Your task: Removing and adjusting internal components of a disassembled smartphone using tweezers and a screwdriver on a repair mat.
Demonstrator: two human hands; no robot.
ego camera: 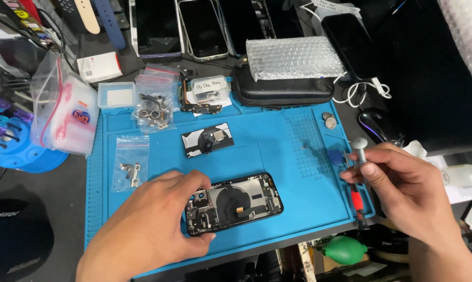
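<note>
1 opened phone (pixel 235 203) lies on the blue mat (pixel 277 151), long axis running left to right, camera end toward the left hand (pixel 152 224), whose fingers pinch that end. The right hand (pixel 403 183) grips 1 screwdriver (pixel 359 156), upright. 2 coins (pixel 329 120) and 3 clear bags (pixel 131 162) lie farther back on the mat.

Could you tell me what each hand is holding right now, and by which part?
The right hand grips a screwdriver by the grey upper shaft, just below its cap. The left hand steadies the opened phone at its left end.
</note>
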